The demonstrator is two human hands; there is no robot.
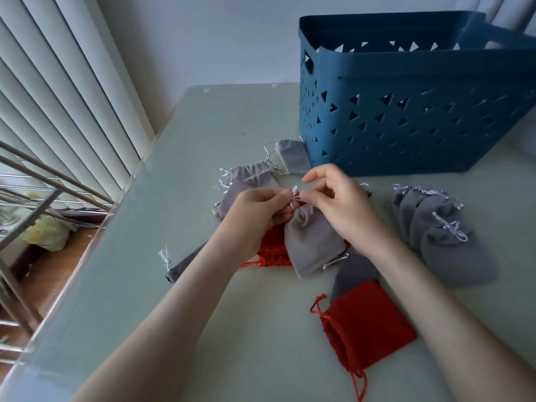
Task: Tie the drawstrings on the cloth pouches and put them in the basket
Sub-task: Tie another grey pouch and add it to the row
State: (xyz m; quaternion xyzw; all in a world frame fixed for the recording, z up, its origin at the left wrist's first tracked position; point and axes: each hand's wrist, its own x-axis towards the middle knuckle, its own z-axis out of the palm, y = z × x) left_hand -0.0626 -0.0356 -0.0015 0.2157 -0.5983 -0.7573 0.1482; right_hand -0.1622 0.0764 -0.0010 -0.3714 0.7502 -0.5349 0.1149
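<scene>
Hands (255,216) (336,204) pinch drawstring (295,195) atop grey pouch (314,242).

- The basket (406,117) stands at the back right of the surface (203,126).
- The held pouch (313,242) sits mid-surface, between left hand (255,216) and right hand (339,204).
- A row of pouches (441,227) lies before the basket, right of the right hand.
- More pouches (249,181) lie behind the left hand.

You have no words or numbers to read here: the blue basket (406,126) shows only triangle cut-outs (no label), and the pouches (452,253) beside it are plain.
</scene>
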